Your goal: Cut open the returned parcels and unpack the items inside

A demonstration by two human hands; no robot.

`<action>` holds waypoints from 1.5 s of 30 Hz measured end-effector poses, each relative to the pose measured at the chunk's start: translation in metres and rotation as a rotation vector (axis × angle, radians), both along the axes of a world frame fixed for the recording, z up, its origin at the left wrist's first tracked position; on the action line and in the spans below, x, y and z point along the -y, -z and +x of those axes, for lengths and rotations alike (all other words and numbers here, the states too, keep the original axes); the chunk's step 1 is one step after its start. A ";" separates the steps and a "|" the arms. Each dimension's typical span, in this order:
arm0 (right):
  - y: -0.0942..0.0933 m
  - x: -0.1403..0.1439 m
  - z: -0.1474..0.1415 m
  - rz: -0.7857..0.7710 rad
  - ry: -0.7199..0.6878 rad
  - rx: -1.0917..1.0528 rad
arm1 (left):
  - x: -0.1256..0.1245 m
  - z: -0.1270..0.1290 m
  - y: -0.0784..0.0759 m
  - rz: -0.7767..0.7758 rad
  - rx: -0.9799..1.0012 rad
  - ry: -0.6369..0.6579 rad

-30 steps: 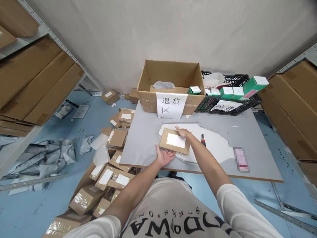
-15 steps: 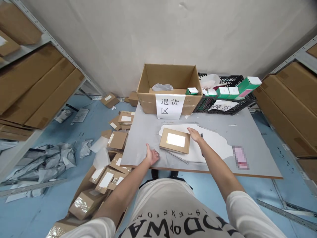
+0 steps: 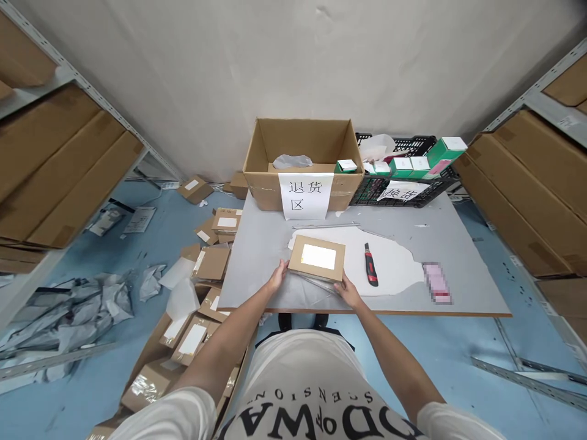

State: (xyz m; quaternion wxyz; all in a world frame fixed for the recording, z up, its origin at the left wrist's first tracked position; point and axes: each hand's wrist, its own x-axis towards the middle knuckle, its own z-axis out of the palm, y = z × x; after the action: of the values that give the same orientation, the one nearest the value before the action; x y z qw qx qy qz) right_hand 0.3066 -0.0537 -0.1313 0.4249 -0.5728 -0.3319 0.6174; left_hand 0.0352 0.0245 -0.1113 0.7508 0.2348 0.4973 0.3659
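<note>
A small brown cardboard box [image 3: 297, 251] with a white label on top is gripped at two of its corners. My left hand [image 3: 277, 276] closes on its left side, and my right hand [image 3: 348, 291] on its lower right corner; the fingertips are partly hidden by the box. Under it lies a white sheet [image 3: 398, 263] spread on the grey table [image 3: 463, 256]. To the right of the box, on that sheet, rests a red and black box cutter [image 3: 371, 265], touched by neither hand.
Behind stands a large open carton [image 3: 261, 190] with a paper sign, beside a black crate [image 3: 362, 194] holding green-and-white boxes. A pixelated pink item [image 3: 437, 283] lies at the right. Parcels [image 3: 190, 339] crowd the floor on the left; shelves [image 3: 68, 79] flank both sides.
Both hands have come in to the cardboard box and taken hold of it. My right hand moved down and left, uncovering the box cutter. The view has shifted slightly.
</note>
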 end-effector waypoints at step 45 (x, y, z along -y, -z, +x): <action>-0.008 0.001 0.012 0.045 0.217 0.211 | -0.051 -0.003 -0.013 0.206 -0.366 0.192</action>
State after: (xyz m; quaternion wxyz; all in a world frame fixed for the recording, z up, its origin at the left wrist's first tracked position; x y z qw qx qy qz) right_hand 0.3183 -0.0548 -0.1230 0.4647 -0.6573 -0.3246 0.4965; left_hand 0.0322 0.0754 -0.0985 0.6516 0.4187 0.5606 0.2930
